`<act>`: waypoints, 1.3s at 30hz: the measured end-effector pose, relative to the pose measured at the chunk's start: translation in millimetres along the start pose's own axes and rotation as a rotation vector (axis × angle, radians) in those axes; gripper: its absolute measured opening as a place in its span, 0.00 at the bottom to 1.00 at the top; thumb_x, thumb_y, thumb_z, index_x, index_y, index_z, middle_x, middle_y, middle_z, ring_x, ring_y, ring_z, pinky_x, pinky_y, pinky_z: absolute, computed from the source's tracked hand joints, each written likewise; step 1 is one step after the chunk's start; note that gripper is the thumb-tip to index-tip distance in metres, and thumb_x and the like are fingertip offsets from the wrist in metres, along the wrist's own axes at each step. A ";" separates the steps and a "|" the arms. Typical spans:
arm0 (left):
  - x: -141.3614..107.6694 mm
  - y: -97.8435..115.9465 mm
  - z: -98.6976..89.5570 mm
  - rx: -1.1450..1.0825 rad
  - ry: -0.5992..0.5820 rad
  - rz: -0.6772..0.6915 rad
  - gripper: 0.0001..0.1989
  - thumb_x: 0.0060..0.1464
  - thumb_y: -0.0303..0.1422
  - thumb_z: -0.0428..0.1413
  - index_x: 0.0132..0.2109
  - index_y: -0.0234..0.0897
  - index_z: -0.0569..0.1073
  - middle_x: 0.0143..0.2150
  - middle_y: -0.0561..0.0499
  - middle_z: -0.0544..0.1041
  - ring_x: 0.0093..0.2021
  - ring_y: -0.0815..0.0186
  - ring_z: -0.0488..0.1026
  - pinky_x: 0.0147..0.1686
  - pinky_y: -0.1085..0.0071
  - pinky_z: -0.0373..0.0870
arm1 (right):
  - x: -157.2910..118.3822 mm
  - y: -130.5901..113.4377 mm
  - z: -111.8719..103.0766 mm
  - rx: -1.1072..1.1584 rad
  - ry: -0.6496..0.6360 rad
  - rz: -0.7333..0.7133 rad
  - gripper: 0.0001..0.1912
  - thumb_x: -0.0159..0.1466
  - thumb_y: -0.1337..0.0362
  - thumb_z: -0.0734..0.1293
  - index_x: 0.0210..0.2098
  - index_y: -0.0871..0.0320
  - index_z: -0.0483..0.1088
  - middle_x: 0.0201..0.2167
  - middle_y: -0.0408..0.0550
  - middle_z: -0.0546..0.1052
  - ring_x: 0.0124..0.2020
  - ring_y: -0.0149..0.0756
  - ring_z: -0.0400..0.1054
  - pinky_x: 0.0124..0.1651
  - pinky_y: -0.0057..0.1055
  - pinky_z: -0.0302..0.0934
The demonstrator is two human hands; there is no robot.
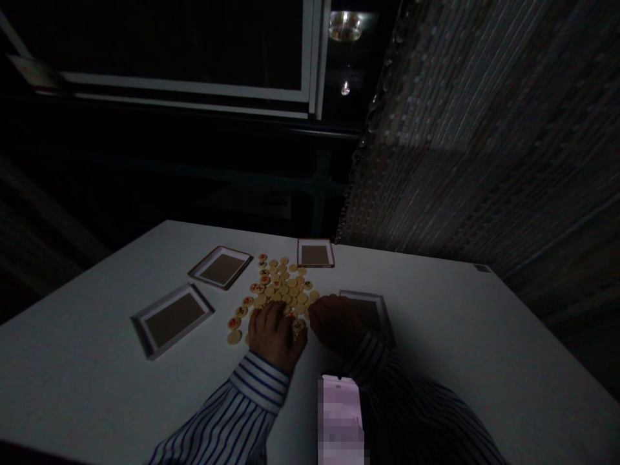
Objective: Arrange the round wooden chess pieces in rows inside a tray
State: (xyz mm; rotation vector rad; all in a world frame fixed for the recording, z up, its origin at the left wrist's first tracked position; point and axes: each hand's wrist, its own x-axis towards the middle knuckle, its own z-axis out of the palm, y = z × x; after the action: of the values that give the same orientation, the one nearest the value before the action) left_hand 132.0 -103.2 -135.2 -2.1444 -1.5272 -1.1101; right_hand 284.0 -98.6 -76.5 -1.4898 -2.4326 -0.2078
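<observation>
A loose pile of round wooden Chinese chess pieces (285, 290) lies on the white table (159, 407); some show red or dark characters, others are plain side up. Over the near edge of the pile rests my left hand (274, 332), open, its fingers bent and the thumb apart. One piece with a dark character (299, 326) sits between that thumb and fingers. At the pile's right edge is my right hand (336, 323), curled closed in deep shadow. Whatever its fingers hold, if anything, is hidden.
Open shallow box parts surround the pile: two on the left (220, 267) (173, 320), one at the back (315, 253), one at the right (372, 310) partly behind my right hand. A lit phone (341, 413) lies near me. A bead curtain (465, 129) hangs beyond the table's far right.
</observation>
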 end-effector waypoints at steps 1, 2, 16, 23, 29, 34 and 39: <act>0.8 0.1 -0.5 -0.011 0.016 0.006 0.11 0.41 0.40 0.54 0.31 0.38 0.72 0.43 0.45 0.71 0.49 0.53 0.62 0.50 0.53 0.51 | 0.2 0.2 -0.2 -0.005 0.005 -0.002 0.09 0.60 0.65 0.56 0.28 0.58 0.65 0.29 0.47 0.70 0.31 0.34 0.59 0.33 0.32 0.45; 1.6 0.2 -1.0 -0.020 0.033 0.010 0.11 0.41 0.39 0.54 0.31 0.38 0.72 0.43 0.45 0.71 0.48 0.54 0.62 0.50 0.53 0.51 | 0.4 0.3 -0.6 -0.010 0.009 -0.003 0.09 0.60 0.65 0.56 0.28 0.58 0.65 0.28 0.46 0.70 0.31 0.34 0.59 0.33 0.32 0.45; 10.2 2.2 -14.3 -0.088 0.106 0.067 0.12 0.42 0.36 0.55 0.36 0.39 0.70 0.43 0.47 0.72 0.48 0.56 0.64 0.49 0.54 0.52 | 2.5 7.9 -6.6 0.058 0.129 0.040 0.09 0.59 0.65 0.57 0.29 0.58 0.68 0.28 0.46 0.71 0.32 0.31 0.61 0.36 0.30 0.47; 12.1 -2.6 -15.2 -0.093 0.093 0.114 0.14 0.42 0.36 0.56 0.39 0.38 0.69 0.43 0.46 0.71 0.47 0.56 0.64 0.48 0.54 0.55 | 0.9 13.5 -14.6 0.104 0.200 0.061 0.09 0.59 0.64 0.57 0.31 0.57 0.69 0.29 0.45 0.73 0.33 0.31 0.62 0.36 0.29 0.47; 17.1 2.8 -18.5 -0.145 0.124 0.092 0.13 0.42 0.35 0.57 0.38 0.38 0.69 0.42 0.47 0.71 0.47 0.57 0.64 0.47 0.55 0.56 | -3.8 20.9 -25.7 0.101 0.239 0.066 0.09 0.58 0.65 0.58 0.30 0.57 0.69 0.28 0.45 0.73 0.33 0.30 0.63 0.38 0.28 0.48; 22.6 12.3 -23.1 -0.208 0.084 0.044 0.10 0.43 0.35 0.56 0.35 0.38 0.69 0.42 0.47 0.71 0.47 0.58 0.64 0.47 0.56 0.58 | -8.1 28.3 -34.4 0.143 0.247 0.102 0.08 0.58 0.65 0.58 0.31 0.57 0.69 0.30 0.45 0.74 0.34 0.31 0.63 0.38 0.28 0.48; 26.8 20.6 -25.1 -0.258 0.071 -0.008 0.09 0.44 0.34 0.56 0.35 0.38 0.70 0.41 0.47 0.71 0.46 0.58 0.65 0.47 0.56 0.59 | -11.1 37.1 -42.2 0.155 0.223 0.118 0.08 0.57 0.66 0.59 0.31 0.57 0.69 0.31 0.45 0.74 0.34 0.32 0.64 0.38 0.29 0.48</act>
State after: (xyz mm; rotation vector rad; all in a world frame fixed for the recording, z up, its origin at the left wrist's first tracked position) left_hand 143.7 -108.8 -95.2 -2.2342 -1.4289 -1.4392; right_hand 328.6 -102.2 -40.8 -1.4531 -2.1289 -0.1476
